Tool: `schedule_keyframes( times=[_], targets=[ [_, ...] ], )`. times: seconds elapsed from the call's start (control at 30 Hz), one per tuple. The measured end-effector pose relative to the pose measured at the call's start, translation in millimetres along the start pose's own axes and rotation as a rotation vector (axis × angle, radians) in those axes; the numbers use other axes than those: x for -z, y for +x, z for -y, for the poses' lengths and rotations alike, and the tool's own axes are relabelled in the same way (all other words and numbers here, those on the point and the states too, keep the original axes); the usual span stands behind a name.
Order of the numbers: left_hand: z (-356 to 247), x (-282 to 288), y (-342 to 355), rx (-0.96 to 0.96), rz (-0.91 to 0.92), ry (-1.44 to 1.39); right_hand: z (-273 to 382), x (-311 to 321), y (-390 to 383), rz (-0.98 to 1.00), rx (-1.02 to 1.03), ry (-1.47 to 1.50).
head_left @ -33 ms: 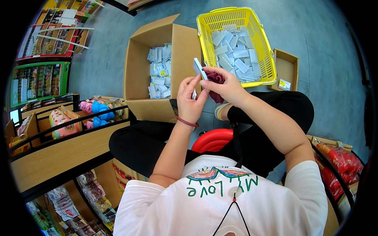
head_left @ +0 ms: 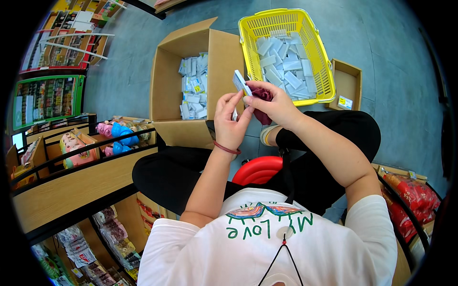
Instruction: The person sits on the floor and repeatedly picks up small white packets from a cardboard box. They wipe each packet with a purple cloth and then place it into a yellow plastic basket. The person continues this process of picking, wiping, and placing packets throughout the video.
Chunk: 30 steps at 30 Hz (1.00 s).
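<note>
My right hand [head_left: 276,104] holds up a thin white shelf label [head_left: 242,83], thumb on its near end. Bunched in the same hand is a dark red cloth [head_left: 262,97], partly hanging below the fingers. My left hand [head_left: 230,121] is curled close beside it, fingertips near the label's lower end. Between the left thumb and fingers shows the edge of a small white flat piece [head_left: 235,115], mostly hidden. Ahead stands an open cardboard box [head_left: 167,81] with many white labels [head_left: 194,83] inside. A yellow basket [head_left: 326,78] to its right holds a loose heap of similar labels [head_left: 288,62].
Beside the basket lies a shallow cardboard tray [head_left: 347,78] with one label [head_left: 344,102] in it. A red round seat [head_left: 257,170] is between my legs. Wooden shelves [head_left: 81,174] with packaged goods rise on the left; red packages [head_left: 410,198] fill a rack on the right.
</note>
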<state>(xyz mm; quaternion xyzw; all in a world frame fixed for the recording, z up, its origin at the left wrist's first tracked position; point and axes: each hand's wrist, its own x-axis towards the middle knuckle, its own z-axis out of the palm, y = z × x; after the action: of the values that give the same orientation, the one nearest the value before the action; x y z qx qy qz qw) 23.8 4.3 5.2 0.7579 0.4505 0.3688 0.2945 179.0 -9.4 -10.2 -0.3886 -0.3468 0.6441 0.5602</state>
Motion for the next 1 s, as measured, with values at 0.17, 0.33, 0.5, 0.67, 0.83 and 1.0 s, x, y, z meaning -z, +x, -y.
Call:
schedule_keyframes(
  times=[0.17, 0.33, 0.5, 0.67, 0.83, 1.0],
  targets=[
    [-0.5, 5.9, 6.5, 0.520, -0.142, -0.572, 11.8, 0.1, -1.7, -0.065, -0.129, 0.180],
    [-2.8, 16.4, 11.2, 0.710, -0.057, -1.034, 7.6, 3.2, 1.2, -0.035, -0.227, 0.188],
    [3.6, 18.1, 8.4, 0.689, 0.003, -1.033, 12.3, 4.4, 1.4, 0.025, -0.292, 0.094],
    [2.2, 21.8, 9.9, 0.683, 0.007, -0.857, 11.8, 7.3, 2.1, 0.074, -0.282, 0.041],
    [-4.0, 28.1, 12.9, 0.702, 0.089, -0.924, 11.5, 11.1, 4.2, 0.094, -0.298, 0.079],
    [-10.9, 40.6, 17.2, 0.729, 0.220, -1.083, 21.7, 8.6, 1.2, 0.181, -0.358, 0.249]
  ],
)
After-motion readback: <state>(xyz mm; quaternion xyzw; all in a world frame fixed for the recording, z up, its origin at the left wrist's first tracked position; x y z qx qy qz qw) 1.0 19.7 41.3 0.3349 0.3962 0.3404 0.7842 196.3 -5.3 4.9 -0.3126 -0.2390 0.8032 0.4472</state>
